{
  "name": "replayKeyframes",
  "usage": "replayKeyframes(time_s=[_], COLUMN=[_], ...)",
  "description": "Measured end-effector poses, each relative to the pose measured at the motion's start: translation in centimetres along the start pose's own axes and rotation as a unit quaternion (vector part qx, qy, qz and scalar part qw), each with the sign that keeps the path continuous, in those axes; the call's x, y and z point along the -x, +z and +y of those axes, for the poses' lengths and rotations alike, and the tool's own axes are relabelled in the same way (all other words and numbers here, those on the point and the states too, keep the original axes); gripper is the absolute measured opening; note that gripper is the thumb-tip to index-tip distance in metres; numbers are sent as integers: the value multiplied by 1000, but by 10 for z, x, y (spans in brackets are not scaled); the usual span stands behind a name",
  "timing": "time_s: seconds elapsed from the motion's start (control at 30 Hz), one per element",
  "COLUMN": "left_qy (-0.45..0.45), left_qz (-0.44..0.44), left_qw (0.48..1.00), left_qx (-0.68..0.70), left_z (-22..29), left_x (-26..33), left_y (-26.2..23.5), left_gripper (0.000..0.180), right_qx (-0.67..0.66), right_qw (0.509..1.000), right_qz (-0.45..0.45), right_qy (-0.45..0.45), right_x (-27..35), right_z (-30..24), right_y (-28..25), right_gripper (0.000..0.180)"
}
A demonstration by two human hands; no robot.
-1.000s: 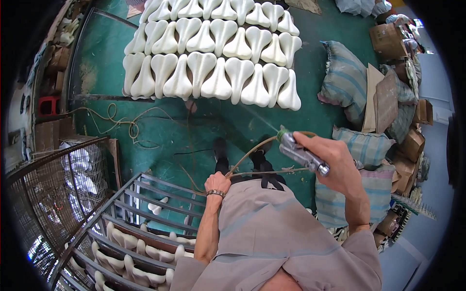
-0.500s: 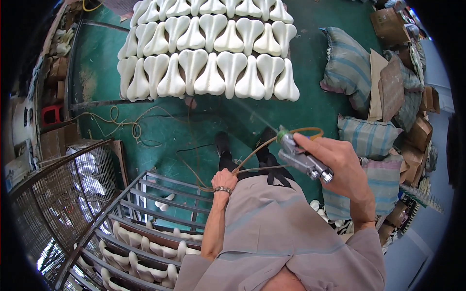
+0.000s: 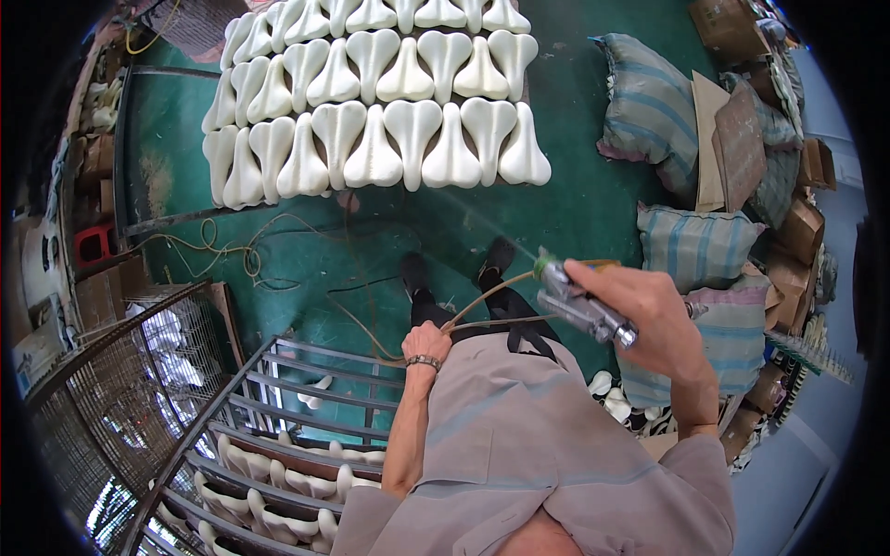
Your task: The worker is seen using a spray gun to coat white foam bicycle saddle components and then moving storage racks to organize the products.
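Observation:
My right hand (image 3: 640, 306) grips a metal spray gun (image 3: 579, 301), its nozzle aimed toward the rows of white saddle-shaped foam pieces (image 3: 389, 102) laid out on the green floor ahead. A thin hose (image 3: 482, 301) runs from the gun back to my left hand (image 3: 425, 345), which hangs at my hip and holds the hose, a bracelet on the wrist. My black shoes (image 3: 454, 269) stand on the floor just short of the nearest row.
A grey metal rack (image 3: 278, 417) holding more white pieces stands at lower left beside a wire cage (image 3: 102, 408). Striped sacks (image 3: 691, 241) and cardboard sheets (image 3: 728, 139) pile up at right. Loose cords (image 3: 232, 250) trail across the green floor.
The view has shifted so the white pieces sit higher and farther. My right hand with the spray gun stays raised and has drifted slightly right; the left hand stays at my hip.

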State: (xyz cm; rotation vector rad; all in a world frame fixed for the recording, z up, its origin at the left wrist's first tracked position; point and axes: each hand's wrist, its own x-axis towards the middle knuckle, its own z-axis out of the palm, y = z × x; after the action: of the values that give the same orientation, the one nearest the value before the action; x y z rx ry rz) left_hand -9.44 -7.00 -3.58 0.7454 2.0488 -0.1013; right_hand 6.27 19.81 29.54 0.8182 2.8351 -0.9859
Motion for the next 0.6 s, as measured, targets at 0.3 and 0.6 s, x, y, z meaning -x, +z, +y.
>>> replayKeyframes(time_s=[0.3, 0.6], left_qy=[-17, -39], left_qz=[22, 27], left_qw=[999, 999], left_qx=[23, 12], left_z=[28, 67], left_x=[11, 25], left_y=[18, 46], left_gripper=[41, 49], right_qx=[19, 7], right_qw=[997, 997], right_qz=[-70, -67], right_qy=[-6, -30], right_x=[3, 20], right_z=[27, 83], right_y=[-17, -27], right_gripper=[73, 73])
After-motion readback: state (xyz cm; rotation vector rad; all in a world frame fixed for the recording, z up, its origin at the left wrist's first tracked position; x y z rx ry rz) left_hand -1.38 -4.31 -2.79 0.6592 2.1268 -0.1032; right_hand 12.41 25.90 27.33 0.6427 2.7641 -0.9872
